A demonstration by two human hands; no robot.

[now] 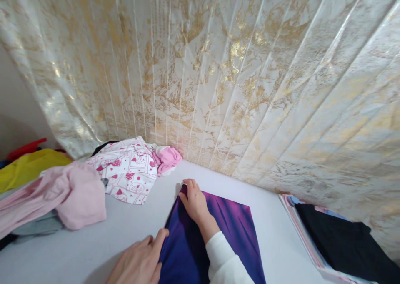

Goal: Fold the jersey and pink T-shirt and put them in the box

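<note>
A folded purple and navy cloth garment point(231, 229) lies on the white surface in front of me; its exact kind does not show. My right hand point(196, 202), in a white sleeve, reaches across it and pinches its far left corner between thumb and fingers. Lower down, my left hand point(139, 257) is closed on the garment's left edge, thumb and index finger pressed to the fabric. The garment's near end runs out of view at the bottom.
Loose clothes lie to the left: a pink garment point(81, 192), a white one with pink prints point(131, 171), a yellow one point(34, 165). At right, a black folded garment point(340, 238) tops a stack. Behind hangs a gold-patterned curtain point(200, 67).
</note>
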